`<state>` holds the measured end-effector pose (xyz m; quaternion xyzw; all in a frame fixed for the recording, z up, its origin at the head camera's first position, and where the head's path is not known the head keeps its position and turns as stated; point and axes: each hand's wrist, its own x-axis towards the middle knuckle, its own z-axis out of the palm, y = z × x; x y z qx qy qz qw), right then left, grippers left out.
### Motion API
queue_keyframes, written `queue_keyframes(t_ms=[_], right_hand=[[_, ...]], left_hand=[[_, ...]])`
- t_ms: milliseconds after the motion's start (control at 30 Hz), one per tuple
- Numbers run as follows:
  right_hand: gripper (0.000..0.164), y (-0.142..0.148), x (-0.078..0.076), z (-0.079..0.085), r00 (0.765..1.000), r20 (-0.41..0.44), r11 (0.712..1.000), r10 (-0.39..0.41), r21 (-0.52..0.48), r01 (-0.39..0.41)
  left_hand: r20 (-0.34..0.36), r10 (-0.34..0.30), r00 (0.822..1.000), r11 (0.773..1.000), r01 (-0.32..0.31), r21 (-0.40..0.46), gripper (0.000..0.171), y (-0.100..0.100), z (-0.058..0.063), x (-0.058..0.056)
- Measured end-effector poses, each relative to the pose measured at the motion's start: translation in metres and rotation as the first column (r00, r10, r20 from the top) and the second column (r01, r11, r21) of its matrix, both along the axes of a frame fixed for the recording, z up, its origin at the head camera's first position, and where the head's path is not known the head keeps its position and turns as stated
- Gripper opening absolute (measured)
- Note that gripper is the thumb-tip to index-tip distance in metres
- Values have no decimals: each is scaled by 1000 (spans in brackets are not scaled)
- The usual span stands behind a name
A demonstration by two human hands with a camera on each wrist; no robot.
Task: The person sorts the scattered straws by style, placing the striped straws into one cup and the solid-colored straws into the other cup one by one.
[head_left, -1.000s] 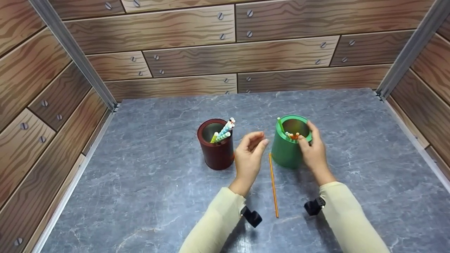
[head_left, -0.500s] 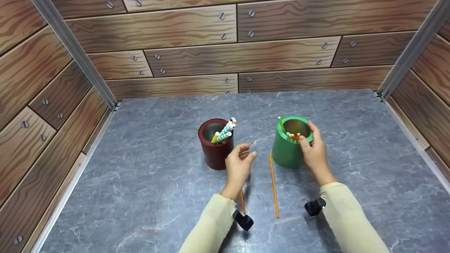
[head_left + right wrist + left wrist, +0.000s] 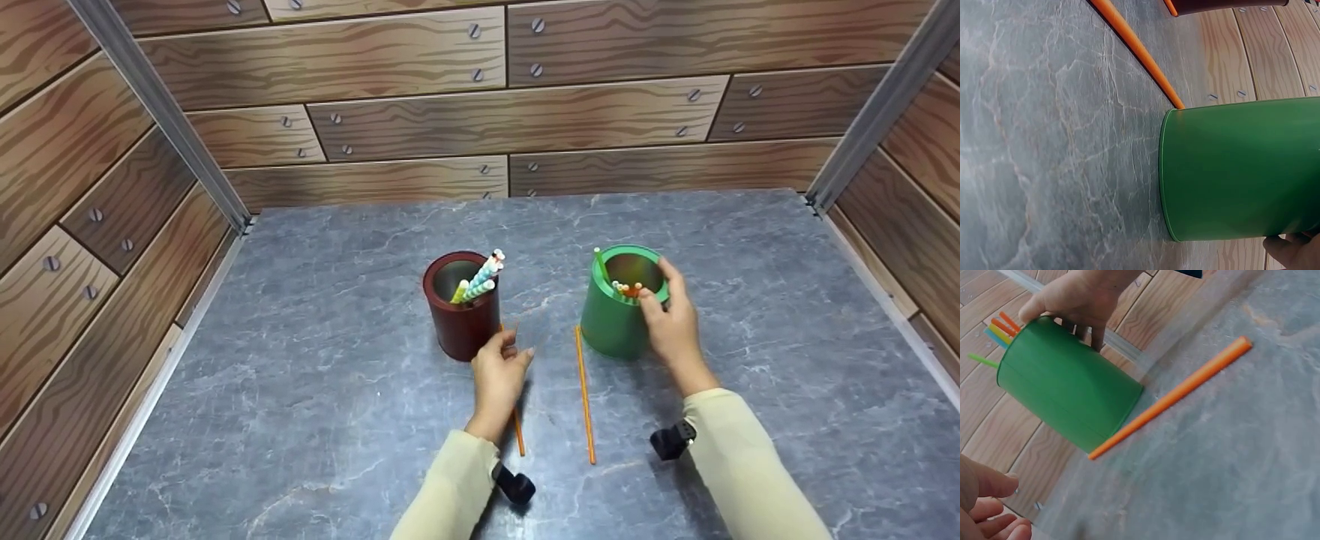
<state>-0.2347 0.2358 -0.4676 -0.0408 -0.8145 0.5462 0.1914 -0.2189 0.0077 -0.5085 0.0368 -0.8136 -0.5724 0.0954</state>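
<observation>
My right hand (image 3: 671, 322) grips the rim of a green cup (image 3: 611, 326) from its right side. Several straws (image 3: 626, 290) stand inside that cup, a green one and orange ones among them. On the table just left of it lies an orange straw (image 3: 585, 397). My left hand (image 3: 499, 379) is over a second orange straw (image 3: 519, 433), hiding its middle part. Its thumb (image 3: 996, 482) and fingers are apart in the left wrist view, with nothing between them. Behind it stands a dark red cup (image 3: 461, 326) holding several patterned straws (image 3: 480, 281).
The grey marbled table (image 3: 322, 390) is bounded by wood-patterned walls (image 3: 420, 127) at the back and both sides. Metal posts (image 3: 169, 124) mark the back corners. A black camera (image 3: 514, 484) sits on each sleeve.
My left hand has come down and toward me from between the cups, to over the second orange straw, which has come into view beside it. The right hand has stayed on the green cup.
</observation>
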Motion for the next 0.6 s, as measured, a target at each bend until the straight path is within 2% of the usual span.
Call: queue_keyframes(t_ms=[133, 233, 400, 600], right_hand=[[59, 0, 0, 0, 1000, 5, 1000, -9, 1, 9], [59, -1, 1, 0, 1000, 5, 1000, 2, 3, -2], [58, -1, 1, 0, 1000, -24, 1000, 20, 3, -20], [58, 0, 0, -1, 1000, -15, 1000, 17, 9, -17]], left_hand=[[24, 33, 999, 999, -32, -37, 34, -1, -9, 3], [48, 58, 997, 998, -57, -30, 34, -3, -14, 4], [30, 91, 995, 996, -90, -14, 32, -6, -20, 4], [70, 105, 992, 990, -97, -102, 29, -8, -23, 1]])
